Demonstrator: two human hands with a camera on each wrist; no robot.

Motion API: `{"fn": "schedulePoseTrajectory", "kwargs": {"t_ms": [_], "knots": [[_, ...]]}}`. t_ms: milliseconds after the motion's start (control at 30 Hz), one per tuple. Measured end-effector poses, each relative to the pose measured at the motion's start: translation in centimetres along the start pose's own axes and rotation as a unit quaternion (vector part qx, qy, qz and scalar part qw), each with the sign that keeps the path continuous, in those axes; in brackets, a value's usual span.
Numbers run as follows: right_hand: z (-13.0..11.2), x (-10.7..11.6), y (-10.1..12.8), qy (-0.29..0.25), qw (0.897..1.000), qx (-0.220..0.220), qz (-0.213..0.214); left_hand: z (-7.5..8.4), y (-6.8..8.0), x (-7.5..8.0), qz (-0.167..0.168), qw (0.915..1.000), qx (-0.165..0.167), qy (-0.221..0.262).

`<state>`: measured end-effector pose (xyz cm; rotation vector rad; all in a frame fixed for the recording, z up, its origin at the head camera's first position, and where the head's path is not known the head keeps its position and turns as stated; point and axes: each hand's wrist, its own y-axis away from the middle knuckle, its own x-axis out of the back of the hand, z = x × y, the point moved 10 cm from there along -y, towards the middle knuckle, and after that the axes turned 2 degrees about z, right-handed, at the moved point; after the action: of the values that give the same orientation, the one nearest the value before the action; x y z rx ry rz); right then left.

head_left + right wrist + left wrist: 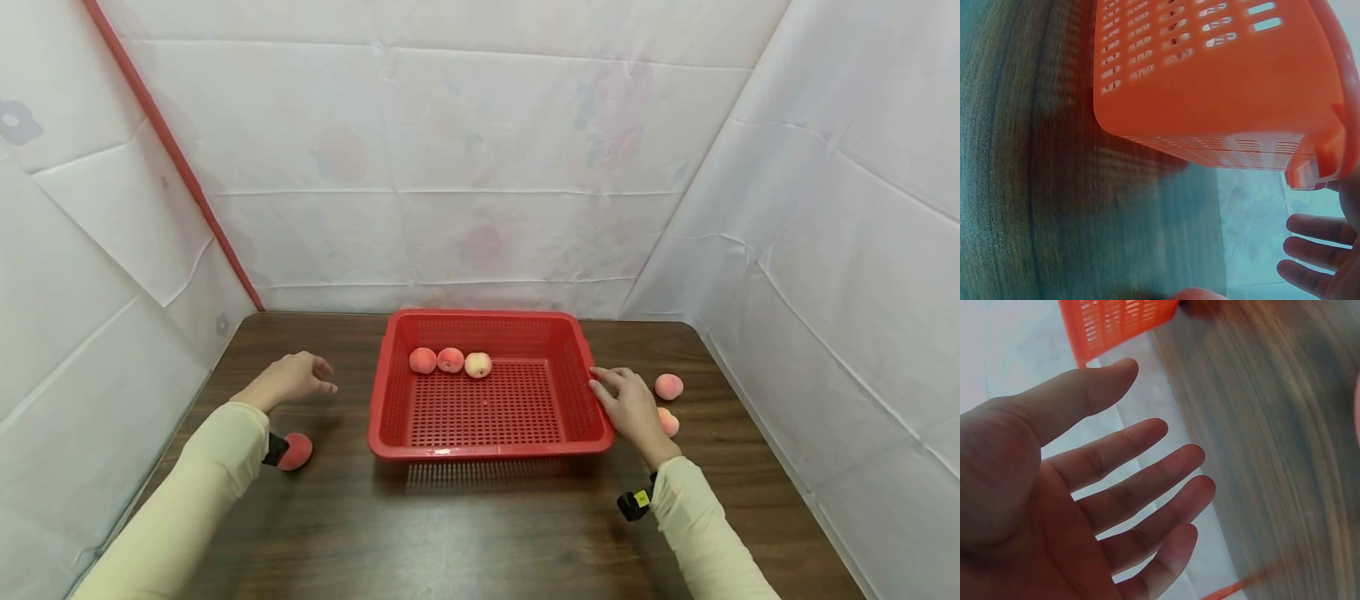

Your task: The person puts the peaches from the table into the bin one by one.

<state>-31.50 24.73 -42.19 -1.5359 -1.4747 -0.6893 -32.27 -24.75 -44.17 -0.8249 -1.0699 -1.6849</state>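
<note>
I find the red, rectangular plastic basket with perforated walls [491, 452] at the centre of the frame, resting on the dark brown wood-grain tabletop [330, 533]. Three round, fuzzy pink-and-cream peaches [450, 360] lie in a row in its upper left part; nothing wedges them, so in my judgement a tilt or jerk would set them rolling across the floor of the basket. The right hand [626, 406] touches the right rim with fingers nearly straight; I cannot confirm a firm hold. The left hand [292, 379] hovers well apart from the basket, fingers spread and relaxed, holding nothing. With only one end attended, a pull could swivel the basket. At right of centre, a pink peach [669, 386] and a yellowish-pink peach [667, 422] stand outside the basket; the latter is partly hidden by the right hand, and a sideways sweep of that wrist could knock it away. At lower left, a deep-pink peach [297, 452] shows just beside the black wrist-worn camera [275, 450]; contact I cannot determine, but lowering that wrist carelessly might strike the fruit.
</note>
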Motion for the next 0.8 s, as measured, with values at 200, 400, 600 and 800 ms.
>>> {"fn": "schedulePoseTrajectory", "kwargs": {"t_ms": [200,400,600,800], "knots": [[0.0,0.0,0.0,-0.007,1.0,0.001,0.0,-1.0,0.7,-0.4,-0.022,0.9996,-0.016,0.001],[0.1,0.0,0.1,-0.004,1.0,0.002,0.001,-1.7,1.4,-1.2,-0.054,0.9983,-0.025,0.002],[-0.1,0.0,0.1,-0.006,1.0,0.003,0.0,-2.2,2.2,-2.4,-0.075,0.9966,-0.021,0.026],[-0.2,0.1,0.1,-0.005,1.0,0.003,0.003,-2.6,2.7,-3.5,-0.1,0.9939,-0.007,0.046]]}}
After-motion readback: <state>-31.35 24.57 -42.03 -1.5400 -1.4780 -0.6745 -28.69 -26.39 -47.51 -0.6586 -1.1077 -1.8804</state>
